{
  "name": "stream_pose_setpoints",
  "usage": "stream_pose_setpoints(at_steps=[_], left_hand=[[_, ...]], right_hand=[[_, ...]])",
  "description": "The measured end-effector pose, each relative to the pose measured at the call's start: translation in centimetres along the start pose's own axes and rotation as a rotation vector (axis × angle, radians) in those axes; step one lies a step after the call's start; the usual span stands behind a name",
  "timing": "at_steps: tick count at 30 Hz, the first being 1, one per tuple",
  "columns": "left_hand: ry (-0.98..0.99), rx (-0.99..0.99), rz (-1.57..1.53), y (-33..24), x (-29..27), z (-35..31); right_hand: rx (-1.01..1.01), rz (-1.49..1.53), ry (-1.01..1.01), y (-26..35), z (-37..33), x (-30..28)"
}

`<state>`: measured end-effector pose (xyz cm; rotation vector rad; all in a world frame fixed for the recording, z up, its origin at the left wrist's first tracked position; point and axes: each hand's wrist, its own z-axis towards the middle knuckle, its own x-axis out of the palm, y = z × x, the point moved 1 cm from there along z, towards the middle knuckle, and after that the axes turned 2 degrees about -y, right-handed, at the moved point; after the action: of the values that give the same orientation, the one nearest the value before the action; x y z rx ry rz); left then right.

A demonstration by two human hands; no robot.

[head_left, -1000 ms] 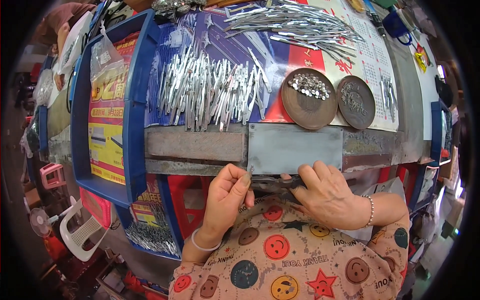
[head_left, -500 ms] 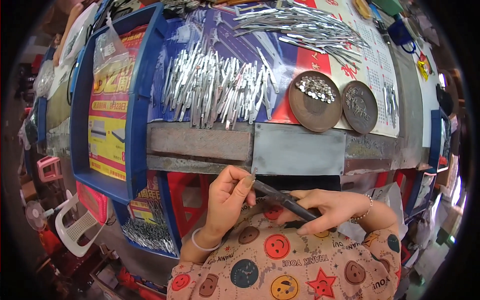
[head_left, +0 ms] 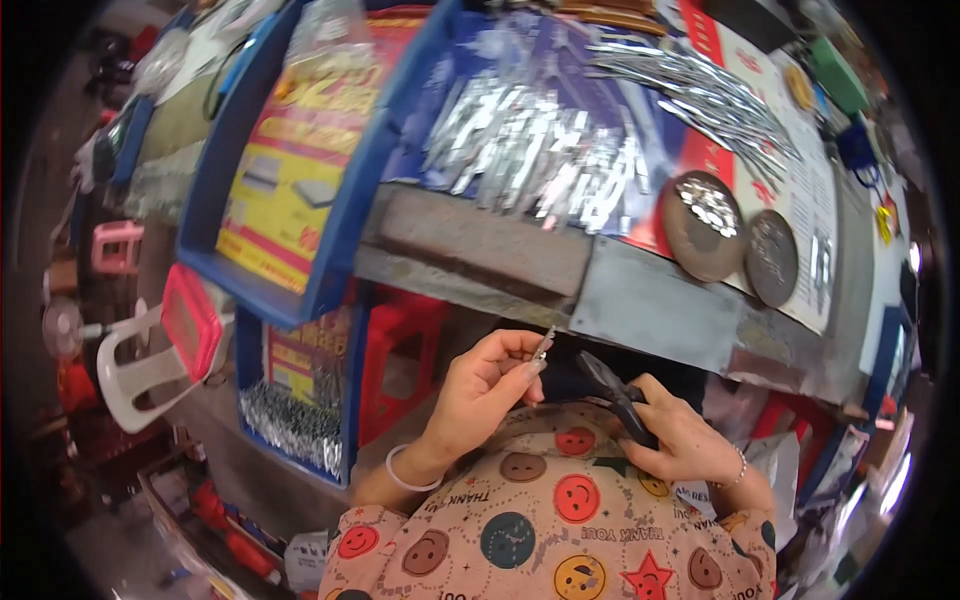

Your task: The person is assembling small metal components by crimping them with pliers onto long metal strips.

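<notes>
My left hand [head_left: 488,392] pinches a small, thin metal strip [head_left: 545,343] between thumb and fingertips, its tip pointing up. To its right, my right hand [head_left: 690,437] is wrapped round the handles of black pliers [head_left: 608,385]. The pliers' jaws point up and left, apart from the strip. Both hands are above my lap, before the bench edge. Beyond them, blurred silvery metal strips [head_left: 545,150] lie in a spread heap on the bench. A round brown dish [head_left: 690,255] holds small shiny discs; a second brown dish [head_left: 768,285] holds small metal pieces.
A grey metal plate [head_left: 655,300] and a long worn block [head_left: 480,240] line the bench's near edge. Left stands a blue tray [head_left: 335,270] with printed sheets. Below it, another blue tray [head_left: 350,400] holds many metal parts, beside a red stool [head_left: 400,360]. More strips [head_left: 710,95] lie farther back.
The pliers have come away from my left hand, their jaws now pointing more upward. The metal strip shows more clearly at my left fingertips. The whole view has turned and shifted.
</notes>
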<state>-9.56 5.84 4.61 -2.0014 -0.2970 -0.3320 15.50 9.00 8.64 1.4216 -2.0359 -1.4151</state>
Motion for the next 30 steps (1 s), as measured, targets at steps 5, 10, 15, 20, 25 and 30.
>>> stream_pose_setpoints(at_steps=[5, 10, 15, 20, 25, 30], left_hand=[[-0.242, 0.147, 0.117, 1.2, -7.0, -2.4], [-0.808, 0.272, 0.452, 1.9, -19.7, -6.7], [-1.026, 0.169, 0.983, 5.9, -30.6, -10.8], [-0.968, 0.003, 1.178, 8.5, -32.4, -11.0], [-0.942, 0.086, 1.261, 5.2, -29.6, -9.4], [-0.788, 0.236, 0.995, -4.4, -17.0, -6.1]], right_hand=[[-0.03, 0.022, -0.049, -0.3, 0.2, 2.5], [-0.157, -0.039, -0.01, 0.3, 1.6, 3.8], [-0.227, -0.111, 0.044, 1.3, 2.9, 4.3], [-0.241, -0.098, 0.038, 1.0, 3.0, 4.4], [-0.205, -0.08, -0.031, -0.2, 2.3, 3.8], [-0.199, -0.059, 0.013, -1.5, 2.1, 3.1]])
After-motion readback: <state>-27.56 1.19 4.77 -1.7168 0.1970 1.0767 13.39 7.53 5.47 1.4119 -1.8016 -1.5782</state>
